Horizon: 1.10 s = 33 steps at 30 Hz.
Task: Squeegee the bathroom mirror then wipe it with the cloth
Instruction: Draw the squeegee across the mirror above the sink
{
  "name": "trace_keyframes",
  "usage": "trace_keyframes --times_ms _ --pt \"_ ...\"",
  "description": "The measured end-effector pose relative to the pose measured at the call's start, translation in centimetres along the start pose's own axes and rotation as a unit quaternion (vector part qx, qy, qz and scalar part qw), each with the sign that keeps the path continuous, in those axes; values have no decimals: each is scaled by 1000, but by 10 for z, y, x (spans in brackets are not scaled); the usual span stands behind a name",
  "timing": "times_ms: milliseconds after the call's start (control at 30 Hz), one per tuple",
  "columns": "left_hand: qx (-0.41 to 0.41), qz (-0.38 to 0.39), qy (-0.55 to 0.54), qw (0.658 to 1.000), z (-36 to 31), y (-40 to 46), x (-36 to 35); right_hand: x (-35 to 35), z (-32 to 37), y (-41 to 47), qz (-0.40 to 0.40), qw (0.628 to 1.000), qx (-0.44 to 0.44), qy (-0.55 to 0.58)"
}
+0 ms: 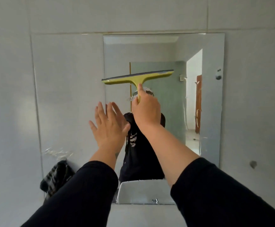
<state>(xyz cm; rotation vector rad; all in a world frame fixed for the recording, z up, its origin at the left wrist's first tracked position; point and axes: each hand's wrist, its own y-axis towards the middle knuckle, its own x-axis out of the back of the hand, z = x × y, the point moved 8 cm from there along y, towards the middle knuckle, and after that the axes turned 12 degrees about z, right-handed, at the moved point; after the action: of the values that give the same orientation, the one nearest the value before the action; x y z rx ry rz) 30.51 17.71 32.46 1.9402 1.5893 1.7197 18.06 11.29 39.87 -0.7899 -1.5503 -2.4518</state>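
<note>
A frameless bathroom mirror point(169, 51) hangs on the tiled wall straight ahead. My right hand point(147, 110) grips the handle of a yellow-green squeegee point(138, 77), whose blade lies nearly level against the glass at mid height, its left end at the mirror's left edge. My left hand point(108, 126) is raised flat with fingers spread, just left of the right hand, over the mirror's left edge; whether it touches the wall cannot be told. A dark striped cloth point(56, 177) hangs at the lower left beside my left sleeve.
White wall tiles point(64, 95) surround the mirror, with wet streaks point(58, 152) at lower left. The mirror reflects a doorway point(194, 95), a person in a dark shirt and the white sink point(143, 192). A small fitting point(253, 164) sits on the wall at right.
</note>
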Motion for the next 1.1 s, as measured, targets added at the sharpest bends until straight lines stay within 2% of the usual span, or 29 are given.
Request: trace_keyframes --times_ms 267,567,833,1100 --pt "12 18 -8 1000 4 -12 -11 -8 7 -3 60 978 106 -171" --pt "-28 47 -26 998 -42 -24 -38 50 -46 -2 89 959 93 -252" --pt "-62 59 -45 995 -81 -25 -60 96 -111 -5 66 966 34 -248" --pt "-65 52 -67 994 -92 -25 -72 117 -155 -27 47 981 -28 -187"
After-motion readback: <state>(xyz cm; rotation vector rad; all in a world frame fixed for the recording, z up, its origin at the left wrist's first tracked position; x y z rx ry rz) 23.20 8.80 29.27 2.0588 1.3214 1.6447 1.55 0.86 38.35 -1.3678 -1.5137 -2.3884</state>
